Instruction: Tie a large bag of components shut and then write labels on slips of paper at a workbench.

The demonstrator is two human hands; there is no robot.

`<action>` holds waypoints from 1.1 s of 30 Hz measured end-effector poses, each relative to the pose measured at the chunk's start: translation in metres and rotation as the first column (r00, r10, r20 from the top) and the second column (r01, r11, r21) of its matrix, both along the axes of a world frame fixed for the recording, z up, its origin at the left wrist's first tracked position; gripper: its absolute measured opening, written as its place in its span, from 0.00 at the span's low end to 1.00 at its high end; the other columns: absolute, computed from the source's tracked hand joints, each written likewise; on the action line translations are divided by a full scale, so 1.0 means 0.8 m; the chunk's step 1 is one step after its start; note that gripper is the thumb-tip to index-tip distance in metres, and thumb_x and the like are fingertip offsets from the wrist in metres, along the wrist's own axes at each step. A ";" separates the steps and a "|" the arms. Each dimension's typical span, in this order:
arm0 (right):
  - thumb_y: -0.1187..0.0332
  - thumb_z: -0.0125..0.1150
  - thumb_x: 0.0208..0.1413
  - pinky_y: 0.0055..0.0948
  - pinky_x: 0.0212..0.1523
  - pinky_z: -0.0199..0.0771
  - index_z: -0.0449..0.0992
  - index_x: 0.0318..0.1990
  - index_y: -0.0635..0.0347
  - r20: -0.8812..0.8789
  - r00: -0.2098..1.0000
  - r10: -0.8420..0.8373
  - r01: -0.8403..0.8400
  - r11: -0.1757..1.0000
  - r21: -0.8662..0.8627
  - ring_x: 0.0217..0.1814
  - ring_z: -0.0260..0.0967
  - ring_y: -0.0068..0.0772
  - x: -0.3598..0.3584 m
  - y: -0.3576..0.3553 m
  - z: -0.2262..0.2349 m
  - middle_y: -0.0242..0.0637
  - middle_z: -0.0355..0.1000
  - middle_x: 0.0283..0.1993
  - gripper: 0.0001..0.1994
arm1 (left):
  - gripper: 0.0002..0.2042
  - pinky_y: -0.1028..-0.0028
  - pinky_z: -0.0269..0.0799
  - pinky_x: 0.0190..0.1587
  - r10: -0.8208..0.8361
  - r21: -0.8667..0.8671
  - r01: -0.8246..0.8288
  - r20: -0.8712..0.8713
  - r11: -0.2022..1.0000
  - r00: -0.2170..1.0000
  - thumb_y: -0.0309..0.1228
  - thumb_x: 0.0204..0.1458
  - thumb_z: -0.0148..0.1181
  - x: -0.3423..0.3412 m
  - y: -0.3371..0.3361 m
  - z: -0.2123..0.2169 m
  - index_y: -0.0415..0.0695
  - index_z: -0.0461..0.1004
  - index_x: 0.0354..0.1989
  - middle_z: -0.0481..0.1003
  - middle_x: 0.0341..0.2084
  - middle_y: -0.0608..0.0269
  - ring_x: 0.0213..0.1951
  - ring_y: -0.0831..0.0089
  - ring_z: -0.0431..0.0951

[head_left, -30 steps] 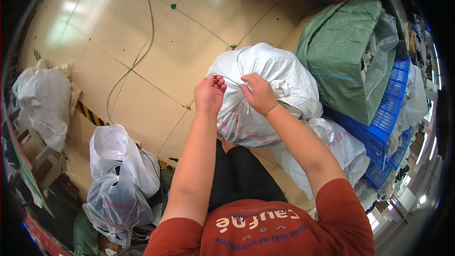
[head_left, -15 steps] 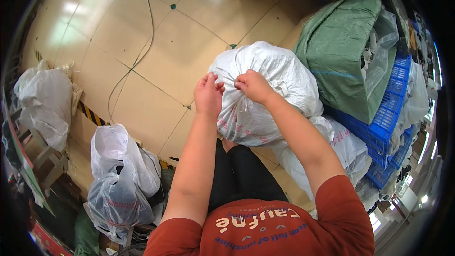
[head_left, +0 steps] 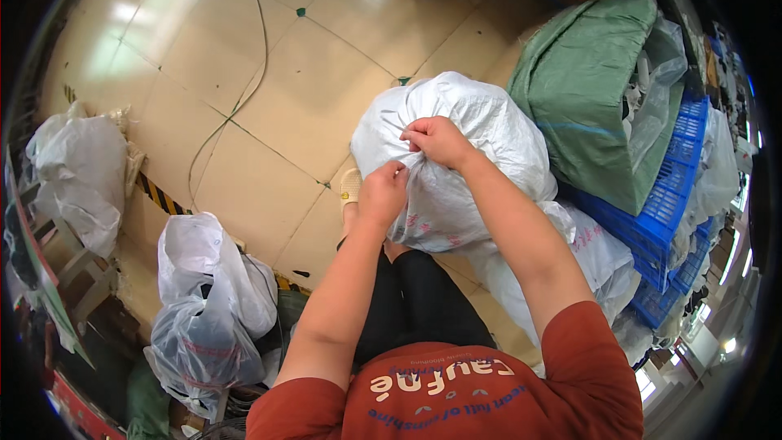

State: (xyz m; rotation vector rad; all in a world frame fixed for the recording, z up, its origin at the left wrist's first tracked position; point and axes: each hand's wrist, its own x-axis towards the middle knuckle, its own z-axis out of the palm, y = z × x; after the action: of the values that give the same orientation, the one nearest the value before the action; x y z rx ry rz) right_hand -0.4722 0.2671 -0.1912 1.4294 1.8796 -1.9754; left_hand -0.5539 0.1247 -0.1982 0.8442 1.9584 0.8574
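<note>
A bulging white woven sack [head_left: 497,138] with pinkish-red print stands on the floor in front of me. Its top is gathered into folds under my hands. My right hand [head_left: 440,143] is closed in a pinch on the gathered material. Lower and to its left, my left hand [head_left: 383,194] is also closed, its fingertips pinching the edge of the same folds. A thin grey strip lies by the right fingertips, too small to name.
To the right, a green woven sack [head_left: 578,98] rests on stacked blue crates [head_left: 680,179]. Another white sack [head_left: 599,248] sits against them. White plastic bags [head_left: 199,342] stand at lower left. A cable [head_left: 262,57] crosses the tiled floor.
My left hand has moved down and right, from beside the gathered top to the folds, and its fingers have closed. The right hand stays at the folds. A foot now shows left of the sack.
</note>
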 end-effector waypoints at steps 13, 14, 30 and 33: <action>0.66 0.47 0.49 0.38 0.39 0.66 0.76 0.30 0.58 0.400 0.789 0.467 -0.606 0.701 0.375 0.37 0.71 0.43 -0.005 -0.009 -0.001 0.43 0.74 0.32 0.11 | 0.06 0.69 0.68 0.27 -0.174 -0.129 0.149 -0.207 0.980 0.963 0.30 0.44 0.58 -0.101 -0.011 0.038 0.41 0.76 0.27 0.74 0.21 0.56 0.24 0.61 0.74; 0.65 0.47 0.48 0.41 0.41 0.66 0.76 0.31 0.57 0.468 0.723 0.508 -0.685 0.611 0.396 0.38 0.70 0.45 -0.008 -0.012 0.001 0.43 0.74 0.32 0.11 | 0.05 0.69 0.67 0.30 -0.213 -0.073 0.200 -0.361 0.977 0.908 0.30 0.43 0.58 -0.108 0.006 0.050 0.42 0.76 0.26 0.74 0.21 0.58 0.27 0.63 0.73; 0.58 0.43 0.56 0.40 0.39 0.67 0.75 0.31 0.61 0.397 0.705 0.587 -0.700 0.665 0.261 0.37 0.69 0.49 -0.010 0.005 0.007 0.46 0.73 0.32 0.17 | 0.05 0.75 0.69 0.30 0.057 0.313 -0.049 -0.017 0.949 0.998 0.20 0.45 0.54 -0.021 0.033 -0.034 0.38 0.73 0.32 0.74 0.26 0.59 0.25 0.70 0.73; 0.68 0.55 0.48 0.36 0.33 0.69 0.76 0.27 0.63 0.227 0.937 0.265 -0.288 0.955 0.074 0.31 0.70 0.47 -0.015 0.010 0.014 0.47 0.73 0.27 0.08 | 0.05 0.79 0.68 0.26 0.166 0.170 -0.202 0.206 0.965 0.964 0.21 0.48 0.54 -0.009 0.025 -0.047 0.36 0.73 0.33 0.74 0.24 0.60 0.20 0.77 0.71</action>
State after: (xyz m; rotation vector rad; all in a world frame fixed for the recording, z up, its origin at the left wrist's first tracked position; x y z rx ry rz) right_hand -0.4841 0.2754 -0.1798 1.2589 1.9842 -1.5501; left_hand -0.5608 0.1451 -0.2358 0.6646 1.8265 1.2058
